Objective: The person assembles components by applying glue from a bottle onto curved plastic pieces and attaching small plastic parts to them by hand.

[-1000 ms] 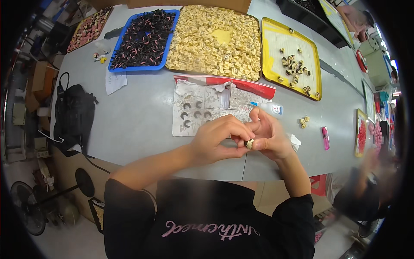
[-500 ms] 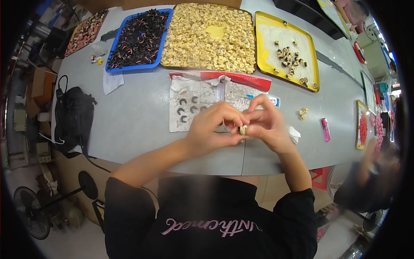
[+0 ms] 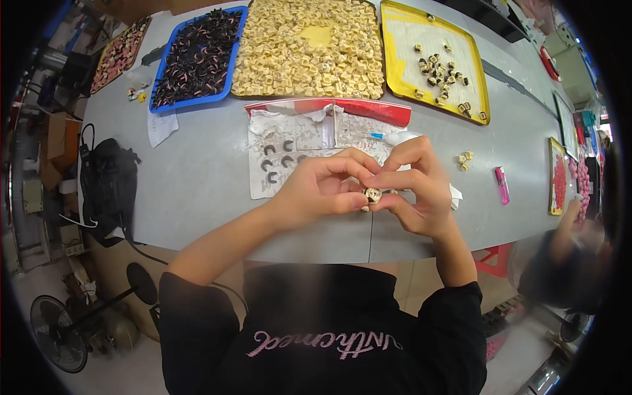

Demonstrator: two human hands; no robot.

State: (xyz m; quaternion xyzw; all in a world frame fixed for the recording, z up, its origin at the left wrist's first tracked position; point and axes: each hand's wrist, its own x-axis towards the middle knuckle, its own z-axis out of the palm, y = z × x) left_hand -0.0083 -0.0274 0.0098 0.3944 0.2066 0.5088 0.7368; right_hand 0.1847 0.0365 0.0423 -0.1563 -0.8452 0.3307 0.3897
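Close to the table's front edge, my left hand [image 3: 319,187] and my right hand [image 3: 421,187] meet, fingertips pinched together. Between them is a small cream piece [image 3: 373,195] with dark markings, partly covered by the fingers. Just beyond my left hand lies a stained paper sheet [image 3: 258,181]. Several black U-shaped pieces [image 3: 267,166] rest on it. A white bottle with a blue tip [image 3: 376,136] lies beyond my right hand, partly hidden by it. White crumpled tissue [image 3: 455,196] shows beside my right hand.
Across the back stand a blue tray of black pieces [image 3: 232,79], a large tray heaped with cream pieces [image 3: 309,66] and a yellow tray [image 3: 487,99] with scattered cream-and-black pieces. A few cream pieces [image 3: 465,160] and a pink lighter [image 3: 502,185] lie right; a black bag [image 3: 112,181] lies left.
The cream piece has turned between my fingers and shows a patterned face. My right hand's fingers have shifted over it. The whole view has moved slightly.
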